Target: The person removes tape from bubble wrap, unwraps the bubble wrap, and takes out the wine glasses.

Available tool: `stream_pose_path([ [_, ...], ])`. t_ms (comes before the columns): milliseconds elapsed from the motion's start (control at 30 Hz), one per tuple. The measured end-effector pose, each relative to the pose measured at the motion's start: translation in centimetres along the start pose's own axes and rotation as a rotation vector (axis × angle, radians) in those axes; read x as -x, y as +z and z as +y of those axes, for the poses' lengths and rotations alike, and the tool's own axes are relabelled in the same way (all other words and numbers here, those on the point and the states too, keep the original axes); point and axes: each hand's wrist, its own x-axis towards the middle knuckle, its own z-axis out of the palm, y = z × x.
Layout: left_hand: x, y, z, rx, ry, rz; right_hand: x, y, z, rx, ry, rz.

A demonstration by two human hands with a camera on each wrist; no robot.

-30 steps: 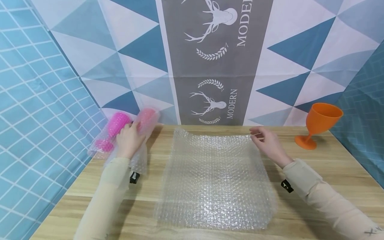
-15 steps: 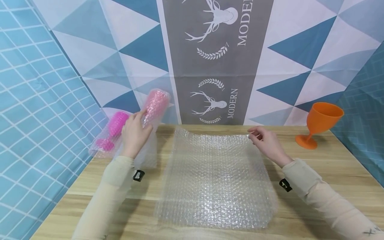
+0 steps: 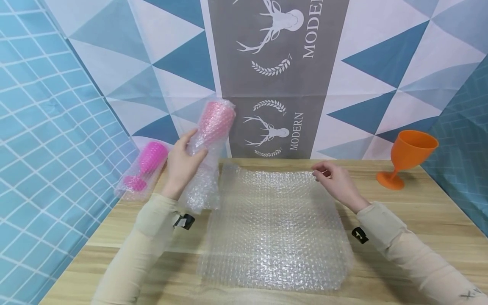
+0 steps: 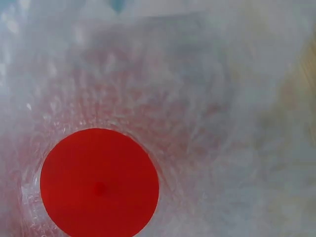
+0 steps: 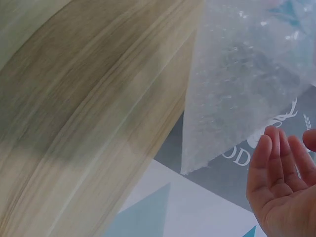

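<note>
A wrapped pinkish-red cup [image 3: 217, 120] leans upright in clear bubble wrap, held along its side by my left hand [image 3: 183, 167], thumb and fingers around the wrap. A red disc [image 4: 99, 182] fills the lower left wrist view, with blurred wrap around it; no hand shows there. A bubble wrap sheet [image 3: 274, 228] lies flat at the middle. My right hand [image 3: 337, 182] is by the sheet's far right corner, fingers bent loosely. In the right wrist view the fingers of the right hand [image 5: 281, 192] stand apart from the thumb, beside the sheet [image 5: 237, 84].
A magenta goblet in bubble wrap [image 3: 150, 159] lies at the far left of the wooden table [image 3: 419, 237]. An orange goblet [image 3: 411, 148] stands upright at the back right. Patterned cloth [image 3: 274, 84] hangs behind the table.
My left hand has lifted the wrapped pinkish-red cup and carried it right, away from the magenta goblet, toward the sheet's far left corner. My right hand has shifted slightly left.
</note>
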Motion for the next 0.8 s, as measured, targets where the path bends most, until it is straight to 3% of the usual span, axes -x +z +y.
stream_pose_path([
  [200, 0.8, 1.4, 1.2, 0.168, -0.112, -0.125, -0.1, 0.0, -0.5, -0.047, 0.014, -0.012],
  [467, 1.4, 4.1, 3.0, 0.381, -0.225, -0.278, -0.2, -0.1, -1.8, -0.186, 0.057, -0.080],
  [800, 2.9, 6.9, 5.0, 0.607, -0.364, -0.393, -0.3, 0.6, -3.5, -0.329, 0.060, -0.150],
])
